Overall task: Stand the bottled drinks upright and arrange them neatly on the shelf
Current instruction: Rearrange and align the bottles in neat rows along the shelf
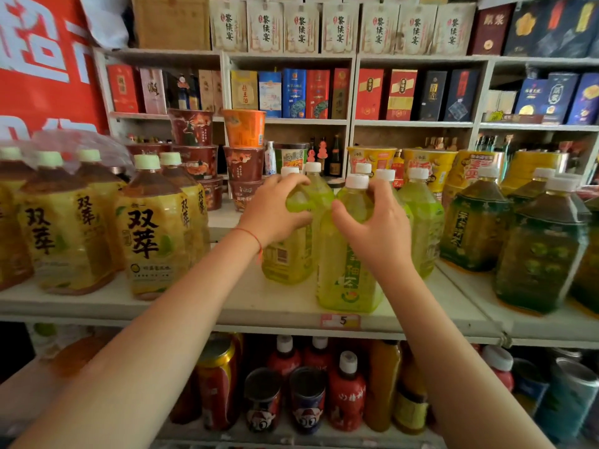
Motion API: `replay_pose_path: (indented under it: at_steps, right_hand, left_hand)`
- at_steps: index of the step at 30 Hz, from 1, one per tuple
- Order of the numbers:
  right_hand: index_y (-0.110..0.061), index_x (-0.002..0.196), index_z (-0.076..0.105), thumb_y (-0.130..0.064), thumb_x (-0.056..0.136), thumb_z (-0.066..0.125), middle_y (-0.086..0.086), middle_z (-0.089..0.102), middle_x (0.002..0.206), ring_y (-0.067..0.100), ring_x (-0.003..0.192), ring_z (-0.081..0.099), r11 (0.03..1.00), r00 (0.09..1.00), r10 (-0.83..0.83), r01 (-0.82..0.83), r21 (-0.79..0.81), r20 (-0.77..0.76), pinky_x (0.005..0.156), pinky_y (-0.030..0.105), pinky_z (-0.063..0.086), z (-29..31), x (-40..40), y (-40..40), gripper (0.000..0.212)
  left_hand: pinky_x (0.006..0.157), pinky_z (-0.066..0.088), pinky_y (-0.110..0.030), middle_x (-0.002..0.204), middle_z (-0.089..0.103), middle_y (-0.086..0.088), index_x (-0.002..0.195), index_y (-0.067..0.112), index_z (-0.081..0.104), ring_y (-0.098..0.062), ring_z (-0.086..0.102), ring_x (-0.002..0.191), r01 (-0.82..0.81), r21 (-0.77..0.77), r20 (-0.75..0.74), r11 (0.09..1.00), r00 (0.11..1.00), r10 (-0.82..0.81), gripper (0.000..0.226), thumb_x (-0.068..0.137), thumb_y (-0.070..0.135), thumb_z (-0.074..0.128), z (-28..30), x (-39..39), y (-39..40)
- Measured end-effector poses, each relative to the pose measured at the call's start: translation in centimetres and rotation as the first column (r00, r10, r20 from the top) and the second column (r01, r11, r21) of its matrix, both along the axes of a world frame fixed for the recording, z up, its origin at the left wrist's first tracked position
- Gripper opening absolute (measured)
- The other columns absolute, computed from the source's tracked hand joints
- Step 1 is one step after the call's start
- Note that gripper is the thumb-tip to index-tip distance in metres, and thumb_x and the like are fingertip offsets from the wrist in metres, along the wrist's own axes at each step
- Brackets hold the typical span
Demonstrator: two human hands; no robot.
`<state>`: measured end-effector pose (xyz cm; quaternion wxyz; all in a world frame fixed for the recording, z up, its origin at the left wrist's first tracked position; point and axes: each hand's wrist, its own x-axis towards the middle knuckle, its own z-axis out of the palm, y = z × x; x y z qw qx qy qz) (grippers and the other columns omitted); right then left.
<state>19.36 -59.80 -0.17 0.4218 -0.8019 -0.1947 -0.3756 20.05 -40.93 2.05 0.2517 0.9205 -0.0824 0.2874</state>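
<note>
Bottled drinks, lime-green, item one: I see the nearest one upright at the front of the white shelf, just above the price tag. My right hand wraps its shoulder below the white cap, fingers curled round and thumb pressed on the near side.

Item two: second green bottle, just behind and to the left, touching or nearly touching the first. My left hand cups its shoulder from above, fingers closed over the top; a red string circles that wrist.

Item three: more green bottles crowd just behind on the right, all standing.

Item four: yellow tea bottles on the left, dark green bottles on the right, upright in rows.

Item five: stacked noodle cups behind, boxed goods on the far shelves.

Risk, as I judge it: both holds sit high on tall bottles, so a sideways push could tip one into its close neighbours and topple the cluster; the front bottle stands near the edge and could slide off if I drag it forward
</note>
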Motion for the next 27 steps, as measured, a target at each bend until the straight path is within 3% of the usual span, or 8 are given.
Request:
replay_pose_path:
  at_steps: [3, 6, 11, 13, 17, 20, 23, 27]
  right_hand:
    - [-0.012, 0.122, 0.061, -0.05, 0.089, 0.066, -0.009, 0.062, 0.108, 0.01, 0.098, 0.058, 0.999, 1.0, 0.023, -0.023, 0.027, -0.004, 0.076, 0.025, 0.043, -0.1, 0.3, 0.1, 0.051]
    - [-0.021, 0.114, 0.066, -0.053, 0.085, 0.067, -0.008, 0.067, 0.105, 0.008, 0.097, 0.061, 0.982, 0.982, 0.155, -0.142, 0.124, -0.104, 0.082, 0.027, 0.052, 0.0, 0.4, 0.7, 0.043]
    - [-0.031, 0.113, 0.06, -0.041, 0.088, 0.073, -0.025, 0.06, 0.097, -0.021, 0.083, 0.053, 0.923, 0.916, 0.348, -0.298, 0.242, -0.199, 0.066, 0.0, 0.04, -0.3, 0.3, 2.8, 0.03]
    - [-0.028, 0.111, 0.062, -0.045, 0.086, 0.073, -0.02, 0.064, 0.096, -0.018, 0.084, 0.056, 0.916, 0.917, 0.357, -0.306, 0.26, -0.179, 0.07, 0.004, 0.044, -0.4, 0.2, 4.3, 0.032]
    - [-0.028, 0.124, 0.063, -0.066, 0.076, 0.068, -0.009, 0.07, 0.111, 0.012, 0.104, 0.065, 0.919, 0.93, 0.331, -0.28, 0.277, -0.159, 0.087, 0.04, 0.058, -0.8, -0.1, 6.8, 0.06]
    - [-0.026, 0.127, 0.062, -0.057, 0.082, 0.069, -0.01, 0.068, 0.114, 0.011, 0.106, 0.062, 0.927, 0.945, 0.294, -0.247, 0.281, -0.14, 0.09, 0.037, 0.056, -0.7, -0.2, 8.0, 0.055]
    - [-0.022, 0.129, 0.061, -0.049, 0.086, 0.071, -0.015, 0.06, 0.111, 0.006, 0.106, 0.055, 0.934, 0.957, 0.268, -0.23, 0.272, -0.111, 0.09, 0.027, 0.047, -0.5, -0.4, 9.6, 0.052]
    - [-0.021, 0.133, 0.059, -0.048, 0.086, 0.071, -0.013, 0.051, 0.112, 0.011, 0.116, 0.049, 0.941, 0.958, 0.27, -0.241, 0.239, -0.096, 0.097, 0.029, 0.041, -0.7, -0.3, 11.4, 0.056]
  left_hand:
    - [0.113, 0.037, -0.04, 0.143, 0.047, -0.003, 0.137, 0.034, 0.055, -0.023, 0.045, 0.132, 0.077, -0.041, -0.036, 0.996, 0.996, -0.079, 0.047, 0.092, 0.02, 0.061, 0.0, 0.0, 2.8]
    - [0.111, 0.033, -0.036, 0.147, 0.042, -0.004, 0.129, 0.034, 0.055, -0.022, 0.041, 0.133, 0.084, -0.066, -0.075, 0.994, 0.993, -0.089, 0.043, 0.093, 0.011, 0.056, -0.1, 0.0, 4.2]
    - [0.115, 0.033, -0.04, 0.136, 0.044, -0.002, 0.117, 0.035, 0.056, -0.023, 0.043, 0.129, 0.143, -0.201, -0.024, 0.969, 0.988, -0.151, 0.045, 0.075, 0.021, 0.057, -1.1, 0.0, 3.9]
    - [0.113, 0.036, -0.04, 0.129, 0.047, 0.004, 0.111, 0.034, 0.059, -0.022, 0.044, 0.128, 0.172, -0.3, -0.007, 0.938, 0.983, -0.182, 0.044, 0.071, 0.019, 0.053, -1.1, 0.0, 3.9]
    - [0.101, 0.042, -0.027, 0.122, 0.054, 0.002, 0.108, 0.023, 0.066, -0.018, 0.049, 0.124, 0.237, -0.493, 0.005, 0.837, 0.963, -0.27, 0.025, 0.092, 0.01, 0.051, -0.7, 0.0, 3.9]
    - [0.103, 0.049, -0.041, 0.124, 0.065, -0.009, 0.101, 0.026, 0.071, -0.025, 0.061, 0.119, 0.26, -0.693, 0.013, 0.673, 0.937, -0.349, 0.027, 0.102, 0.025, 0.044, -0.8, -0.3, 4.2]
    - [0.081, 0.059, -0.031, 0.107, 0.075, -0.003, 0.107, 0.025, 0.072, -0.018, 0.072, 0.096, 0.199, -0.827, 0.009, 0.526, 0.939, -0.343, 0.034, 0.105, 0.04, 0.041, -0.8, -1.1, 4.1]
    - [0.109, 0.047, -0.045, 0.128, 0.07, -0.002, 0.121, 0.031, 0.071, -0.018, 0.065, 0.12, 0.151, -0.84, 0.003, 0.52, 0.961, -0.275, 0.044, 0.101, 0.054, 0.039, -1.4, -1.8, 4.5]
